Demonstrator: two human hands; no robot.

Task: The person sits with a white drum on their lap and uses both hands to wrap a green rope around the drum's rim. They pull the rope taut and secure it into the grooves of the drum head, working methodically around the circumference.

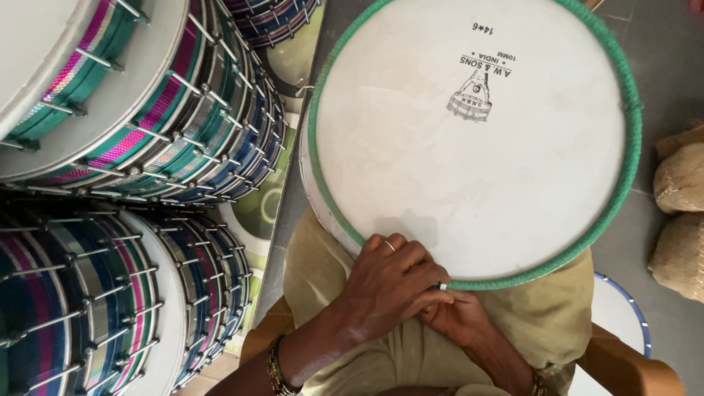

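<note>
While the round white drumhead with its green wound rim (469, 139) is resting on the person's lap, both hands are meeting at its near edge: the left hand (389, 282) is pinching the rim cord, the right hand (458, 319) is bracing underneath, steadying it beside stacked striped drums (132, 110).

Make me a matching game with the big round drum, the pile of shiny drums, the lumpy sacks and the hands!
Things:
1. large round white drum head with green cord rim
2. stack of shiny striped metal-rod drums
3. lumpy tan cloth sacks
4. left hand and right hand

Places:
A. far right on the grey floor
B. at the near edge of the green rim
C. piled along the left side
D. resting on the person's lap, centre

Pairs: 1-D, 2-C, 3-A, 4-B
</note>
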